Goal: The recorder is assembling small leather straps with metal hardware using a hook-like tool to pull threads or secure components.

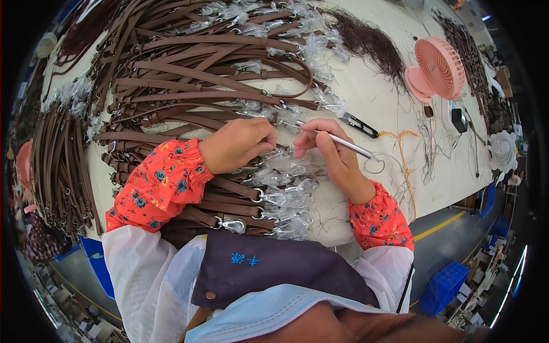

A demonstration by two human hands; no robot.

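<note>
My right hand holds a slim silver rod-shaped tool between thumb and fingers. A thin wire ring shows at the tool's lower right end, and its other end points toward the straps. My left hand is closed, fingers curled in a pinch, over the strap ends; whatever it grips is hidden. Around and under it lie many brown straps with metal buckles. Their metal snap hooks are wrapped in clear plastic, close below both hands.
A black-handled tool lies right of the straps, beside an orange cord. Farther off stand a pink fan and a pile of dark threads. Another strap bundle is at left. A blue crate sits on the floor.
</note>
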